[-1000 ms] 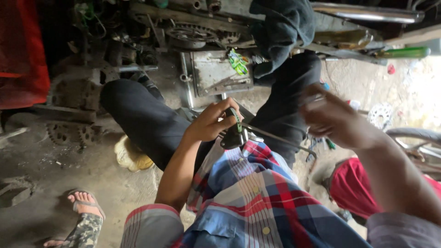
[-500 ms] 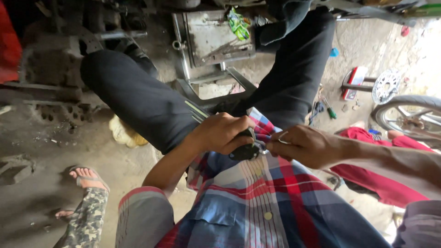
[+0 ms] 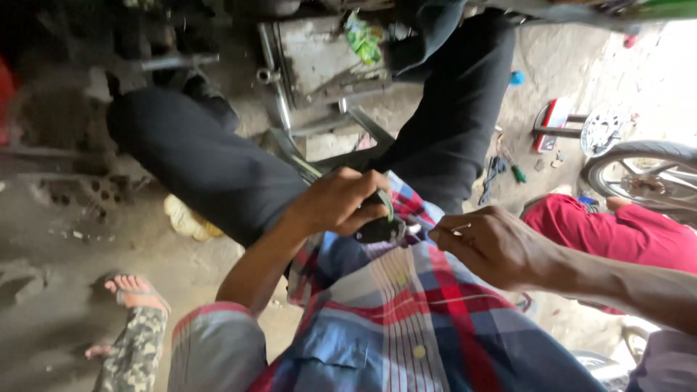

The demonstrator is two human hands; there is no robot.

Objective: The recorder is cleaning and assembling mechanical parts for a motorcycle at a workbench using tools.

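Observation:
I sit with my black-trousered legs spread and a plaid shirt below. My left hand is closed around a small dark part with a green strip on it, held over my lap. My right hand is just right of that part, its fingertips pinched on a thin, pale metal piece that I cannot make out clearly. The two hands are almost touching. Most of the dark part is hidden under my left fingers.
A grimy metal frame with a green packet stands ahead between my legs. At right are a wheel, a brake disc, a green-handled screwdriver and red cloth. Another person's sandalled foot is at lower left.
My right hand has dropped from a raised position and closed in on the dark part. My left hand stays closed on it, and the view has tilted down.

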